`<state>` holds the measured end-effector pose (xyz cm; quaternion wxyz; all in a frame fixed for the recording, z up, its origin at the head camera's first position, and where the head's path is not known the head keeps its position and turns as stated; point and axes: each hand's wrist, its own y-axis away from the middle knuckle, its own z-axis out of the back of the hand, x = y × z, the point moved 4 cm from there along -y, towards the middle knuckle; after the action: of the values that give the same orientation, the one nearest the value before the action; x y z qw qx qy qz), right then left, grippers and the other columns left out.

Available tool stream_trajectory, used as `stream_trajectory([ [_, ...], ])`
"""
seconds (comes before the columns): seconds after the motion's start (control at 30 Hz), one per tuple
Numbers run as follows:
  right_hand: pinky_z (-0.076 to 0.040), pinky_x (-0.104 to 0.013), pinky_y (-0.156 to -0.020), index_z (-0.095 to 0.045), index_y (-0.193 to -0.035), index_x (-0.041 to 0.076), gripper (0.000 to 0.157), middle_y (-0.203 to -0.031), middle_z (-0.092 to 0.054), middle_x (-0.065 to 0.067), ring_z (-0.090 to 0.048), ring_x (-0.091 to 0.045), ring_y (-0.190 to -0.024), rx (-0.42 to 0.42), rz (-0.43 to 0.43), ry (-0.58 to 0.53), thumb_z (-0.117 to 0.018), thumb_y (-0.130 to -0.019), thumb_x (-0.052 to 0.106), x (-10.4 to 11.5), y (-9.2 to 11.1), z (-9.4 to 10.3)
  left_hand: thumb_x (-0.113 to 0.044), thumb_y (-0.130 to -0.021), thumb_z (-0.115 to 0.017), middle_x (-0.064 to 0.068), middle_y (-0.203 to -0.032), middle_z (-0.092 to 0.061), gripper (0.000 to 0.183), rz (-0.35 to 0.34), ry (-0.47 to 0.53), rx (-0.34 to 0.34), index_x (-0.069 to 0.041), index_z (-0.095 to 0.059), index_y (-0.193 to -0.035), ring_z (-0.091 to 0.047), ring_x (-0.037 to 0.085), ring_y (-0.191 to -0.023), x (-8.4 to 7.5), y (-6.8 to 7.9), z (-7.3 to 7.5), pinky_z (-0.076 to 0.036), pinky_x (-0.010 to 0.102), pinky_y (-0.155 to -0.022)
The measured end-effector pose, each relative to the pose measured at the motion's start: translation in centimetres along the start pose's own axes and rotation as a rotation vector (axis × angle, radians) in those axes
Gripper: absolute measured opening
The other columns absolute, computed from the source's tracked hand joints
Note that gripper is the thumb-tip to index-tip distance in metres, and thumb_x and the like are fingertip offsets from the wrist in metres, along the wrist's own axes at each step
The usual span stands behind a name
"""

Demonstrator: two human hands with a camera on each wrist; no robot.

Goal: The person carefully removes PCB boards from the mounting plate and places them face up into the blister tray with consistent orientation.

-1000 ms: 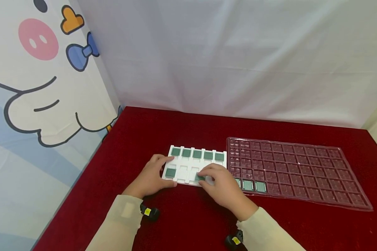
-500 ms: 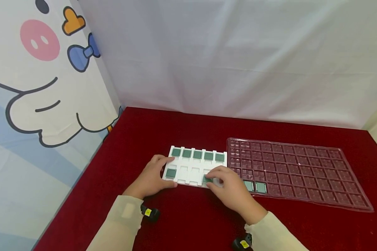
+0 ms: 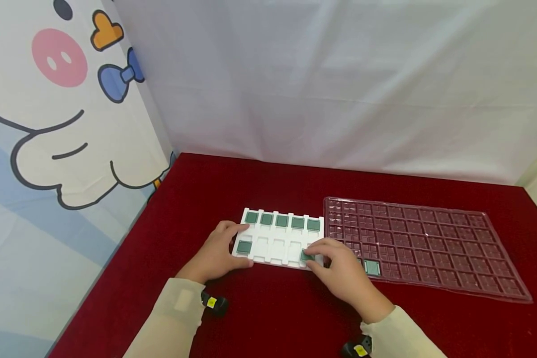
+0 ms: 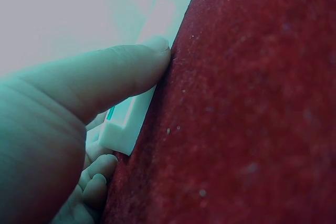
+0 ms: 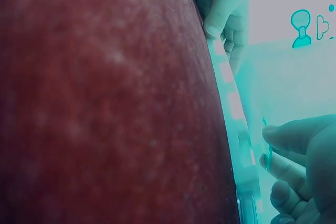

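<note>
A white tray (image 3: 277, 233) lies on the table, its back row filled with several green square chips (image 3: 282, 220). One more green chip (image 3: 244, 246) sits in the front-left pocket. My left hand (image 3: 215, 253) holds the tray's left end; in the left wrist view the thumb (image 4: 131, 66) lies along its front edge. Over the front row, toward the right end, my right hand (image 3: 340, 271) pinches a green chip (image 3: 306, 255) between thumb and fingers. The right wrist view shows that chip edge-on, apart from the tray.
To the right lies a clear plastic tray (image 3: 429, 238) with many compartments, close against the white one. A green chip (image 3: 372, 267) sits in its front row; my right hand hides part of that row. Red cloth (image 3: 268, 318) covers the table; a white curtain (image 3: 340, 99) hangs behind.
My right hand has moved to the right along the white tray's front row, carrying the chip, and now covers more of the clear tray's front-left chips. My left hand keeps its place.
</note>
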<state>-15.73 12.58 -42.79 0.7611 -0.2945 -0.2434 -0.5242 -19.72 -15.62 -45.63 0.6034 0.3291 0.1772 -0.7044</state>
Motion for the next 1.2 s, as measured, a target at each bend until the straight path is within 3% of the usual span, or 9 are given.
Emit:
stream_trajectory([
  [0.87, -0.053, -0.042, -0.085, -0.080, -0.108, 0.016, 0.018, -0.118, -0.069, 0.003, -0.064, -0.018, -0.105, -0.015, -0.050, 0.024, -0.081, -0.091, 0.013, -1.4, 1.1, 1.9, -0.024, -0.077, -0.092, 0.007, -0.146, -0.043, 0.087, -0.023, -0.001, -0.010, -0.018, -0.050, -0.153, -0.047, 0.027, -0.123, -0.3, 0.1, 0.1, -0.045, 0.045, -0.102],
  [1.2, -0.052, -0.037, -0.077, -0.080, -0.109, 0.014, 0.018, -0.119, -0.069, 0.002, -0.060, -0.013, -0.091, -0.027, -0.066, 0.053, -0.080, -0.091, 0.012, -1.9, 1.9, 3.1, -0.024, -0.078, -0.092, 0.008, -0.146, -0.043, 0.087, -0.018, 0.008, -0.004, -0.018, -0.049, -0.154, -0.047, 0.027, -0.121, -0.3, 0.1, 0.1, -0.046, 0.044, -0.101],
])
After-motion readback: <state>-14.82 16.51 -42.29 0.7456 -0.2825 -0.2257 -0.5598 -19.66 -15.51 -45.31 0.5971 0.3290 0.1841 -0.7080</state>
